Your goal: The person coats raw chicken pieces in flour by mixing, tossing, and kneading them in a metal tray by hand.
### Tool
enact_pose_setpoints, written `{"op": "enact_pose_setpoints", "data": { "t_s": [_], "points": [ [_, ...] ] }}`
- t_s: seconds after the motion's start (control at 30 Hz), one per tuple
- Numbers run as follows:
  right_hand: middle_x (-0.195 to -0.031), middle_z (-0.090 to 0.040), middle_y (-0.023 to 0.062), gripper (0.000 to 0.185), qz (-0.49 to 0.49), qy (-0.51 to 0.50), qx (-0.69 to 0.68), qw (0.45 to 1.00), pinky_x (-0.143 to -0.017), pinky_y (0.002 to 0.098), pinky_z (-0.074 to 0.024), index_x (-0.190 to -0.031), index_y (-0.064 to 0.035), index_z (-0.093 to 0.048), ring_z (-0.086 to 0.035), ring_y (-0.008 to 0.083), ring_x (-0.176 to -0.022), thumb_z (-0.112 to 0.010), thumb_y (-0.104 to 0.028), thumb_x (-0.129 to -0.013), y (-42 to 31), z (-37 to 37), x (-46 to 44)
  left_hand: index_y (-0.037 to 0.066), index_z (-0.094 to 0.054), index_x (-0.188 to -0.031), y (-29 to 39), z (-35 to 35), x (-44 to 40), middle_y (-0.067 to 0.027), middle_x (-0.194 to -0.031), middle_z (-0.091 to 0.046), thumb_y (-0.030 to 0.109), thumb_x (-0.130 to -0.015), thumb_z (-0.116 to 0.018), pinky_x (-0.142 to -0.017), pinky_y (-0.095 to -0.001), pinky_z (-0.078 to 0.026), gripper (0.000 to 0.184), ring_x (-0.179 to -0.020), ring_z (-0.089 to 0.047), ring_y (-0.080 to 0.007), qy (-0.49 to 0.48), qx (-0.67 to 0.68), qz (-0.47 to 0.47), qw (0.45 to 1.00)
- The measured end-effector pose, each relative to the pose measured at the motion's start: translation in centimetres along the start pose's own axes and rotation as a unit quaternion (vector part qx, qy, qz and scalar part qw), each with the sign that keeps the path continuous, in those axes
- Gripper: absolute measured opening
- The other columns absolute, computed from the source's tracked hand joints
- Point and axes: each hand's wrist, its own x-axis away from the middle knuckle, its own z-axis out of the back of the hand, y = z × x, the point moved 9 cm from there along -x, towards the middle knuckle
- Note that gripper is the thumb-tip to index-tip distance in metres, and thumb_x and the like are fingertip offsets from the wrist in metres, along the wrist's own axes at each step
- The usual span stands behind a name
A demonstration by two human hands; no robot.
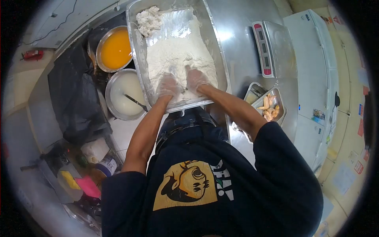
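Observation:
Both of my hands, in thin clear plastic gloves, are pressed into white flour [177, 51] near the close end of a deep metal tray [219, 43]. My left hand [167, 84] is on the left side of the flour and my right hand [196, 78] is a short way to its right. The fingers of both are sunk in the flour or smeared with it, so their shape is hidden. Whether anything lies under them cannot be seen. A lumpy, flour-coated mass [149, 20] sits in the tray's far left corner, beside a shiny bare patch of tray bottom.
Left of the tray stand a bowl of orange liquid [115, 48] and a bowl of cloudy whitish liquid [124, 94] with a dark-handled utensil [135, 102]. On the metal counter [241, 39] at right are a digital scale [263, 49] and a small tray of raw chicken pieces [269, 108].

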Motion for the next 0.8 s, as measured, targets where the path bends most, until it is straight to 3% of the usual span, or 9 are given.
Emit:
{"op": "enact_pose_setpoints", "data": {
  "t_s": [0.13,0.2,0.23,0.27,0.37,0.47,0.57,0.63,0.8],
  "points": [
    [-0.076,-0.063,0.0219,0.022,0.092,-0.143,0.042,0.985,-0.065,0.0413,-0.0509,-0.079,0.0022,-0.063,-0.064,0.0322,-0.078,-0.054,-0.018,-0.077,1.2,-0.3,0.4,-0.01,-0.043,-0.124,-2.4,-1.4,-1.7,-0.023,-0.092,-0.063,0.02,-0.066,-0.067,-0.075,-0.0381,-0.049,0.07,-0.085,-0.062,-0.0301,-0.023,0.234,-0.051,0.971],
    [-0.086,-0.064,0.0225,0.033,0.09,-0.135,0.097,0.982,-0.071,0.0398,-0.0515,-0.082,0.0025,-0.064,-0.064,0.0319,-0.08,-0.057,-0.029,-0.076,1.1,3.9,2.8,-0.004,-0.036,-0.132,-1.8,1.5,0.8,-0.0223,-0.103,-0.061,0.024,-0.062,-0.069,-0.081,-0.036,-0.048,0.082,-0.094,-0.06,-0.0309,-0.047,0.244,-0.002,0.969],
    [-0.098,-0.063,0.0226,0.04,0.067,-0.157,0.124,0.978,-0.075,0.0383,-0.0517,-0.107,0.0,-0.06,-0.064,0.0306,-0.081,-0.055,-0.028,-0.079,1.8,3.6,2.6,-0.002,-0.034,-0.134,-1.4,2.6,2.0,-0.022,-0.107,-0.06,0.025,-0.06,-0.07,-0.084,-0.0353,-0.048,0.087,-0.097,-0.059,-0.0311,-0.055,0.247,0.015,0.967],
    [-0.098,-0.063,0.0226,0.04,0.067,-0.156,0.125,0.978,-0.075,0.0383,-0.0517,-0.107,0.0,-0.06,-0.064,0.0306,-0.081,-0.055,-0.028,-0.079,1.8,2.8,2.8,-0.002,-0.034,-0.134,-0.7,3.0,3.3,-0.0229,-0.104,-0.06,0.023,-0.061,-0.07,-0.083,-0.0372,-0.048,0.086,-0.096,-0.059,-0.0336,-0.049,0.156,0.005,0.987],
    [-0.105,-0.061,0.024,0.062,0.07,0.057,0.136,0.987,-0.076,0.0393,-0.0515,-0.131,-0.0027,-0.042,-0.064,0.0311,-0.084,-0.058,-0.029,-0.077,-0.7,4.7,4.4,-0.001,-0.029,-0.137,-1.1,-1.0,2.6,-0.0246,-0.105,-0.059,0.022,-0.061,-0.069,-0.085,-0.0397,-0.048,0.088,-0.098,-0.058,-0.0377,-0.013,0.037,0.02,0.999],
    [-0.114,-0.055,0.0257,0.091,-0.032,-0.052,0.17,0.984,-0.079,0.0358,-0.0518,-0.14,0.0035,-0.018,-0.06,0.0325,-0.098,-0.064,-0.034,-0.071,-1.8,2.8,4.0,0.0,-0.016,-0.142,-1.3,-2.0,0.5,-0.029,-0.117,-0.052,0.029,-0.06,-0.071,-0.089,-0.0367,-0.046,0.103,-0.106,-0.054,-0.0373,0.024,0.012,0.034,0.999],
    [-0.103,-0.059,0.0278,0.082,-0.055,-0.015,-0.011,0.998,-0.079,0.0369,-0.0517,-0.136,0.0021,-0.032,-0.063,0.0318,-0.092,-0.063,-0.03,-0.067,1.7,-1.9,-0.7,0.003,-0.017,-0.142,-3.4,-4.5,-1.7,-0.0288,-0.117,-0.053,0.028,-0.064,-0.068,-0.089,-0.0359,-0.046,0.097,-0.107,-0.054,-0.0366,-0.019,0.114,0.059,0.991],
    [-0.095,-0.062,0.0262,0.065,-0.022,-0.099,-0.078,0.992,-0.075,0.0392,-0.051,-0.131,-0.0033,-0.043,-0.064,0.031,-0.085,-0.057,-0.028,-0.072,2.5,-1.2,-0.8,0.002,-0.023,-0.139,-3.9,-5.2,-2.5,-0.0283,-0.115,-0.054,0.03,-0.065,-0.067,-0.088,-0.0373,-0.046,0.092,-0.105,-0.055,-0.037,-0.091,0.12,0.01,0.989],
    [-0.096,-0.063,0.0243,0.071,0.011,-0.153,0.023,0.988,-0.077,0.0384,-0.0507,-0.123,0.0007,-0.05,-0.063,0.0307,-0.09,-0.06,-0.044,-0.068,2.3,3.8,2.3,0.0,-0.036,-0.132,-0.5,4.9,4.4,-0.0268,-0.111,-0.057,0.035,-0.067,-0.065,-0.086,-0.0408,-0.046,0.079,-0.099,-0.058,-0.038,-0.082,0.107,0.064,0.989]
  ]
}}
